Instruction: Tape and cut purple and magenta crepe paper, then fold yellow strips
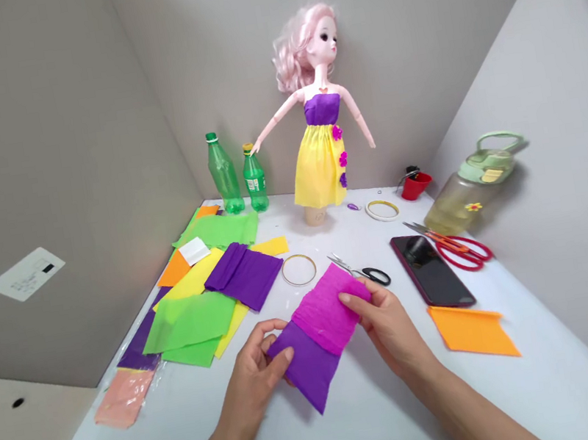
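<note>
Between my two hands, above the white table, are a magenta crepe paper piece (326, 310) and a purple paper piece (311, 366), overlapping or joined. My left hand (258, 367) pinches the purple piece at its left edge, thumb on top. At the upper right edge, my right hand (384, 317) grips the magenta piece between thumb and fingers. Small black-handled scissors (373, 276) lie just behind the paper, partly covered by it. A roll of tape (298, 270) rests behind and to the left. Further back stands a doll (319, 164) in a purple top and yellow skirt.
Green, yellow and purple sheets (190, 318) are piled left. Two green bottles (224, 175) stand at the back. On the right are a phone (430, 273), red-handled scissors (463, 250), an orange paper (473, 333), a water bottle (461, 186) and a red bucket (414, 185).
</note>
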### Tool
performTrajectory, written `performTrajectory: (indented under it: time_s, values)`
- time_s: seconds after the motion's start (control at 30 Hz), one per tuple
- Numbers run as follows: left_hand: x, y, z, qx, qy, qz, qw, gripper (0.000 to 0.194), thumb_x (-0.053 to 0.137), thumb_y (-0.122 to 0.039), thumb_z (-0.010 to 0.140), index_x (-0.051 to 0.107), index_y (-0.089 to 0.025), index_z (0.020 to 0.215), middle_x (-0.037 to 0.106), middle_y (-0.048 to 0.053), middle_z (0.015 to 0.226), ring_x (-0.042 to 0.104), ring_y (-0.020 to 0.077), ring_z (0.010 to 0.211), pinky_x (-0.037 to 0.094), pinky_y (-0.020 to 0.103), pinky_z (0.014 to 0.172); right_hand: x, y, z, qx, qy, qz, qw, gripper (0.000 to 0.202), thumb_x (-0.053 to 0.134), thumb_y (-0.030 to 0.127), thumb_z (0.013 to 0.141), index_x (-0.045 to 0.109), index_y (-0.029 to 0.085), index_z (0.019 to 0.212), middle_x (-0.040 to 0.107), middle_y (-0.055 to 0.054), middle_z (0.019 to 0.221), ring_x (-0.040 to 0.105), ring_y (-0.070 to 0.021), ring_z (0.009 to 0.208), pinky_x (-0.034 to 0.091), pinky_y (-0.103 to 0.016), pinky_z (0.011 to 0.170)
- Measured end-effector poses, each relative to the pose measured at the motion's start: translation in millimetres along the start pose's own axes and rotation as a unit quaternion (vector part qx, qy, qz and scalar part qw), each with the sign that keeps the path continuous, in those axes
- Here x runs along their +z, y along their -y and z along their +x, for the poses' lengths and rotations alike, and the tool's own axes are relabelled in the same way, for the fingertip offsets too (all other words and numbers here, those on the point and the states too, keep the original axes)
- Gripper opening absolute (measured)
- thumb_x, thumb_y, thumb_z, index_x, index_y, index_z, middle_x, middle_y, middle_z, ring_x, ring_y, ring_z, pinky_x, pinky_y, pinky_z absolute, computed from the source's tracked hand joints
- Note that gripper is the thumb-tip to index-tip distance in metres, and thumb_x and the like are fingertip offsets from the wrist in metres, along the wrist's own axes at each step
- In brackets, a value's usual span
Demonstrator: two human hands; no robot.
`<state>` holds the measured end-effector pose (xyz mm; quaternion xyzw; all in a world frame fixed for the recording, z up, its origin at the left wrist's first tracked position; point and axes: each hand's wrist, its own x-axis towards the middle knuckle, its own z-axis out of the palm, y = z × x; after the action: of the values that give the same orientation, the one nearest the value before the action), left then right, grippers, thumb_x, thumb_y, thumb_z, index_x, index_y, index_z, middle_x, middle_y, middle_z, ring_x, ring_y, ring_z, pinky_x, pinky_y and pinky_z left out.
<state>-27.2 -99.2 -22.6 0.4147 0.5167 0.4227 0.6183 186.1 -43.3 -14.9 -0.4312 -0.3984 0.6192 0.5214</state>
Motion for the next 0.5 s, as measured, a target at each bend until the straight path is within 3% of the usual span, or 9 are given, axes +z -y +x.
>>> performTrajectory:
  time_s: [0.13, 0.23, 0.37, 0.43, 0.5]
  values:
    - [-12.6, -2.0, -2.7, 0.034, -0.063, 0.048, 0.996, 0.041, 0.07, -0.045, 0.081, 0.06, -0.024, 0.115, 0.061, 0.003, 0.102, 0.053, 0.0209, 0.099, 0.042, 0.026, 0.08, 6.1, -3.0, -3.9, -0.036, 0.011, -0.133, 0.99, 0.022, 0.074, 0.036, 0.078, 0.061, 0.019, 0.078, 0.054, 0.003, 0.068, 0.046, -0.0135, 0.064, 0.037, -0.025, 0.059]
    - [-23.3, -4.8, -0.8, 0.054, -0.04, 0.069, 0.995, 0.029, 0.064, -0.043, 0.086, 0.062, -0.023, 0.108, 0.06, 0.002, 0.1, 0.052, 0.0174, 0.089, 0.041, 0.025, 0.077, 7.1, -4.9, -4.1, -0.046, 0.027, -0.185, 0.981, 0.022, 0.069, 0.035, 0.08, 0.056, 0.019, 0.075, 0.051, 0.003, 0.068, 0.045, -0.014, 0.064, 0.036, -0.026, 0.059]
    - [-37.3, -19.1, 8.1, 0.064, 0.067, 0.145, 0.985, 0.021, 0.064, -0.04, 0.087, 0.063, -0.019, 0.088, 0.056, 0.0, 0.081, 0.05, 0.0136, 0.075, 0.04, 0.024, 0.07, -2.1, -1.3, 1.9, -0.055, 0.055, -0.263, 0.962, 0.016, 0.064, 0.031, 0.081, 0.053, 0.02, 0.077, 0.051, 0.003, 0.07, 0.046, -0.0146, 0.066, 0.036, -0.026, 0.06]
    - [-41.6, -31.1, 13.7, 0.049, 0.147, 0.152, 0.976, 0.018, 0.067, -0.034, 0.085, 0.063, -0.02, 0.095, 0.059, 0.0, 0.089, 0.054, 0.0143, 0.082, 0.042, 0.024, 0.074, -7.0, 5.7, 3.9, -0.058, 0.086, -0.291, 0.951, 0.011, 0.063, 0.027, 0.082, 0.056, 0.02, 0.085, 0.055, 0.002, 0.078, 0.05, -0.0158, 0.071, 0.039, -0.027, 0.064]
    - [-43.0, -44.3, 19.8, 0.01, 0.263, 0.148, 0.953, 0.03, 0.071, -0.025, 0.081, 0.061, -0.025, 0.109, 0.062, 0.002, 0.109, 0.058, 0.0173, 0.099, 0.044, 0.026, 0.083, -9.6, 15.0, 3.3, -0.045, 0.132, -0.3, 0.944, 0.015, 0.062, 0.023, 0.082, 0.058, 0.02, 0.096, 0.058, 0.0, 0.085, 0.053, -0.0168, 0.076, 0.042, -0.027, 0.067]
